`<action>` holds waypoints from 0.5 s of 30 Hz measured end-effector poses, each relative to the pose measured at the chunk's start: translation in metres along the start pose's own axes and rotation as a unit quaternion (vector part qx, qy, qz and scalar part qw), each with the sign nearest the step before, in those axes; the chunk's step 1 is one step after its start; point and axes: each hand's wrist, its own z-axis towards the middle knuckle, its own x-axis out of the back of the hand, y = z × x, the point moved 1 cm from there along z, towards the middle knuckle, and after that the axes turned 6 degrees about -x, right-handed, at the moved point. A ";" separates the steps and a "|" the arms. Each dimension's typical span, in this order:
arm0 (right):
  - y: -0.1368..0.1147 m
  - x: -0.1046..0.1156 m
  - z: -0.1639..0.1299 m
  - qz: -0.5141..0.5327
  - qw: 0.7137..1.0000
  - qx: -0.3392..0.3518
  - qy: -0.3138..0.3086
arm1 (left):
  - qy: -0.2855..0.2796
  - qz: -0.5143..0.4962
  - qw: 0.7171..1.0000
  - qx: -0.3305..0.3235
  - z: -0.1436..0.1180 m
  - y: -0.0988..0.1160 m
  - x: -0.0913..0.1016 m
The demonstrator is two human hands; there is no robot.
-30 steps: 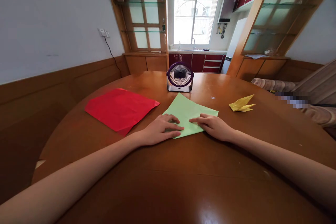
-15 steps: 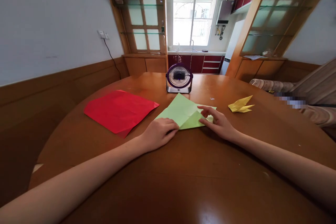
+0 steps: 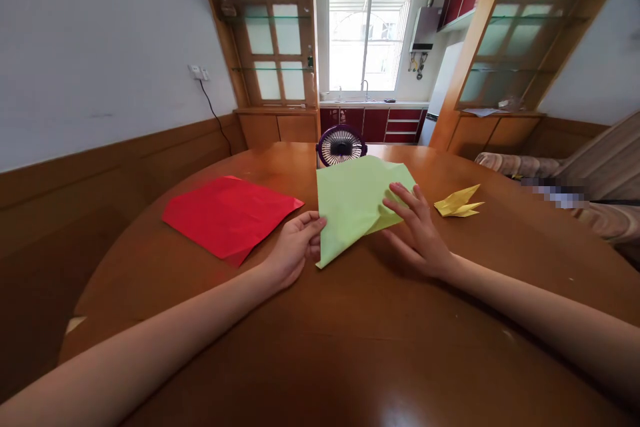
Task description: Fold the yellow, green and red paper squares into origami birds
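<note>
A sheet of light green paper (image 3: 350,200), partly folded at its right side, is tilted up off the table in front of me. My left hand (image 3: 295,245) pinches its left edge between thumb and fingers. Over the right part of the sheet, my right hand (image 3: 415,230) has its fingers spread, the fingertips at the paper near the fold. Whether they press on it I cannot tell. Left of my left hand lies a creased sheet of red paper (image 3: 230,217). To the right of my right hand rests a folded yellow paper figure (image 3: 457,202) with pointed tips.
A small purple fan (image 3: 342,144) stands behind the green paper, its base hidden by the sheet. All of this is on a round brown wooden table (image 3: 320,347). Beyond are wooden cabinets, a kitchen counter (image 3: 375,104) and a window; a striped cushioned seat is at the right.
The green paper has been lifted and turned, its left edge now raised. My left hand went from lying on it to pinching that edge. My right hand's fingers have spread.
</note>
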 end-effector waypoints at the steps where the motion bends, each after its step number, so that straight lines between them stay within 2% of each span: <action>1: 0.001 0.000 0.001 0.005 1.000 -0.003 -0.005 | 0.010 -0.015 1.000 0.011 -0.001 0.001 -0.001; 3: 0.006 0.000 0.002 0.018 1.000 -0.007 -0.008 | 0.033 -0.038 0.999 0.014 -0.001 0.002 -0.001; 6: 0.013 0.001 0.004 0.037 0.999 -0.015 0.001 | 0.056 -0.043 0.997 -0.019 0.001 0.003 0.002; 9: 0.019 0.003 0.006 0.057 0.997 -0.039 0.022 | 0.039 -0.008 0.998 -0.056 0.003 0.004 0.005; 12: 0.022 0.006 0.009 0.089 0.992 -0.081 0.035 | 0.021 0.031 0.997 -0.067 0.002 0.005 0.006; 15: 0.023 0.009 0.013 0.144 0.983 -0.114 0.017 | 0.022 0.082 0.994 -0.070 0.000 0.006 0.007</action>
